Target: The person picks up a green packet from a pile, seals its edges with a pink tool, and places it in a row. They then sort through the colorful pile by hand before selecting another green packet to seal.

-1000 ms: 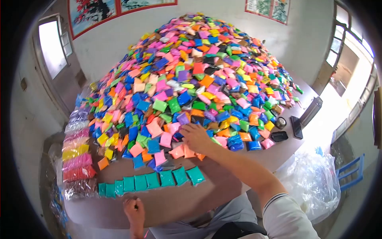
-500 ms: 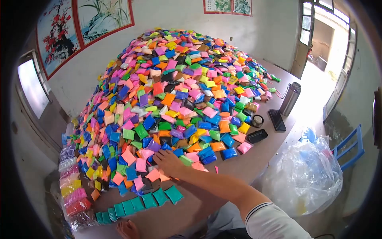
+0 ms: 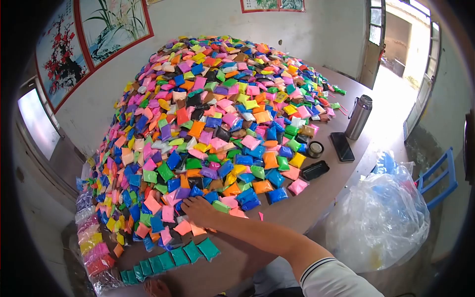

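My right hand lies on the lower edge of a large heap of small colourful packets. Its fingers are stretched out over the packets, beside blue, purple and salmon ones; the fingertips are partly hidden among them. In front of the heap, a row of teal packets lies side by side, overlapping towards its left end. Just below that row, at the bottom edge of the view, is my left hand. It is dark and cut off, so its grip does not show.
Bundled clear bags of coloured packets line the table's left edge. On the right stand a steel thermos, a phone, a round lid and a black tray. A big clear plastic bag sits beside a blue chair.
The view has shifted slightly, moving most things a little left. My right hand stays at the heap's lower edge; my left hand is slightly lower in view. The teal row looks unchanged.
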### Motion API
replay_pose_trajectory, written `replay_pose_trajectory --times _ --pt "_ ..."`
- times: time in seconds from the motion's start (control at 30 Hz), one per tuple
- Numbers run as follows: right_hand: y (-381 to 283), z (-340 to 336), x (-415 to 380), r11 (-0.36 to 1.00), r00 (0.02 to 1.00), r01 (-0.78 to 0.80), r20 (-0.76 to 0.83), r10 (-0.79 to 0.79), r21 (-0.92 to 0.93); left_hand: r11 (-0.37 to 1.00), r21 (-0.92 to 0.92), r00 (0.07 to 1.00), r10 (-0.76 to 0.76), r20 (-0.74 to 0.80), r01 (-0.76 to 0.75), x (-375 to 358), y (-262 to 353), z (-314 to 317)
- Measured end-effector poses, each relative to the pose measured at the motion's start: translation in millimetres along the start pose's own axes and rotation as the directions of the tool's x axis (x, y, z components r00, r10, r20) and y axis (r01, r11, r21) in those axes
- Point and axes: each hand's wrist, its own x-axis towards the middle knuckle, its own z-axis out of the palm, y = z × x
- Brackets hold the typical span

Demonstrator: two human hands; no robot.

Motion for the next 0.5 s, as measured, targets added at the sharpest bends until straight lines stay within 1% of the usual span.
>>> replay_pose_trajectory --times 0.03,0.13,0.23,0.27,0.37,0.4,0.43,0.5 --pt "0.0 0.8 1.8 1.0 1.0 0.001 0.004 -0.001 0.009 1.0 0.005 1.0 -0.008 0.016 0.008 -1.0 -2.0 0.8" --pt "6.1 -9.8 4.9 0.991 0.995 0.073 -0.056 -0.079 -0.111 1.0 -0.014 1.0 -0.012 -0.006 0.012 -1.9 2.3 -3.7" --pt "6.0 -31.5 -0.3 0.973 0.946 0.052 -0.302 -0.119 -0.223 0.999 -0.031 0.999 0.01 -0.049 -0.012 -2.8 3.4 -0.8" --pt "7.2 -41.3 -2.2 0.983 0.97 0.015 -0.236 -0.059 -0.184 1.0 -0.02 0.999 0.008 -0.044 -0.009 -4.6 0.9 2.7" --pt "36.0 -45.9 6.0 0.979 0.985 -0.007 -0.167 -0.028 -0.206 1.0 -0.006 0.999 0.01 -0.034 -0.01 -9.4 -11.1 12.3" --pt "45.2 -46.3 7.9 0.974 0.98 -0.002 -0.192 -0.043 -0.225 1.0 -0.016 0.999 0.014 -0.035 -0.014 -9.3 -12.2 14.0" --pt "57.5 -47.8 11.0 0.97 0.975 0.032 -0.207 -0.083 -0.239 1.0 -0.026 0.999 0.016 -0.036 -0.017 -8.7 -13.3 16.6" --pt "72.4 -45.8 14.5 0.965 0.962 0.112 -0.218 -0.165 -0.236 1.0 -0.005 0.996 0.004 -0.084 -0.005 -4.8 -17.6 29.0"
